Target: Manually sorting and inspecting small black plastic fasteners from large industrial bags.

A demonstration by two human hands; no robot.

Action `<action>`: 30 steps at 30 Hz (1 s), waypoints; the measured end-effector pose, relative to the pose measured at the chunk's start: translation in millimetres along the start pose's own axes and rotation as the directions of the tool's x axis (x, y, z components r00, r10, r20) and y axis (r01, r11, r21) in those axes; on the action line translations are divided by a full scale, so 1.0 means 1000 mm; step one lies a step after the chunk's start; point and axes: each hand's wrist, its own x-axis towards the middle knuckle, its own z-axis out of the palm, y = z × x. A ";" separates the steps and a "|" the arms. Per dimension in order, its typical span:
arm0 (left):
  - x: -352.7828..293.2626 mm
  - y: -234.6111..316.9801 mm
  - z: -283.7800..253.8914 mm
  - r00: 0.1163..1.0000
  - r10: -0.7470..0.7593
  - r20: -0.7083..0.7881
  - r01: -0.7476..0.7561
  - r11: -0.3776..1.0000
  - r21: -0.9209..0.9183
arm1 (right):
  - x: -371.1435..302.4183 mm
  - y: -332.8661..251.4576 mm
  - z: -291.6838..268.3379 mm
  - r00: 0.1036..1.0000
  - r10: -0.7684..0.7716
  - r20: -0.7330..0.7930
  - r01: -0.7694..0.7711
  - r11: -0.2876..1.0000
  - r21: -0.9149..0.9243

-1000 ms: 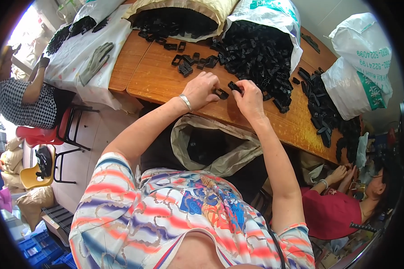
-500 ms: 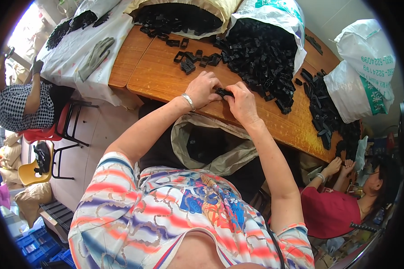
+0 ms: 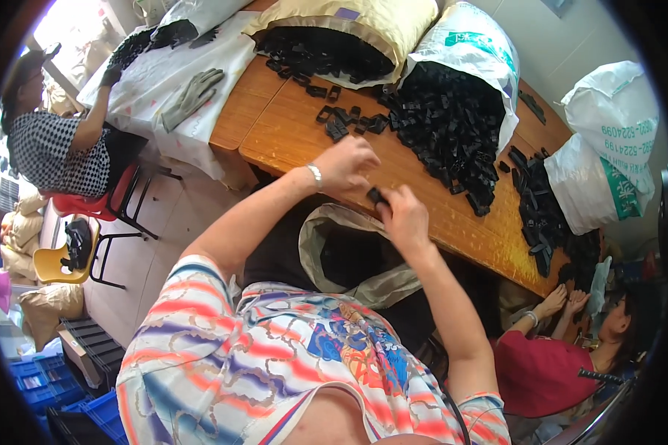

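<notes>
A small black plastic part [image 3: 377, 196] is pinched between the thumb and fingers of my right hand [image 3: 407, 221], just off the table's near edge. My left hand [image 3: 344, 165] hovers over that edge, apart from the part, with nothing seen in it and its thumb away from the curled fingers. Several loose black plastic pieces [image 3: 338, 127] lie on the wooden table [image 3: 293, 141] beyond my left hand. Below both hands, at my lap, an open beige sack [image 3: 310, 236] gapes, its inside dark.
Black pieces spill from a yellowish sack [image 3: 412, 22] and a white sack [image 3: 508, 63] at the back. More lie by another white bag [image 3: 583, 185]. A grey glove [image 3: 193, 100] rests on the left cloth. Co-workers sit left [image 3: 52, 148] and right [image 3: 545, 371].
My left hand has come off the black plastic part and lifted away. My right hand keeps the part and has moved slightly toward me. The whole view has shifted a little.
</notes>
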 end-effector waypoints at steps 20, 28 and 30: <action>0.001 0.011 0.006 0.965 -0.085 -0.249 0.158 0.944 0.289 | 0.030 0.085 -0.027 0.956 0.137 -0.259 -0.176 0.975 -0.134; 0.020 0.048 0.017 0.963 -0.253 -0.091 0.266 0.950 0.166 | 0.041 0.081 -0.024 0.963 0.224 -0.152 -0.255 0.939 -0.229; 0.020 0.049 0.018 0.961 -0.263 -0.086 0.272 0.953 0.132 | 0.038 0.076 -0.023 0.967 0.219 -0.134 -0.241 0.953 -0.184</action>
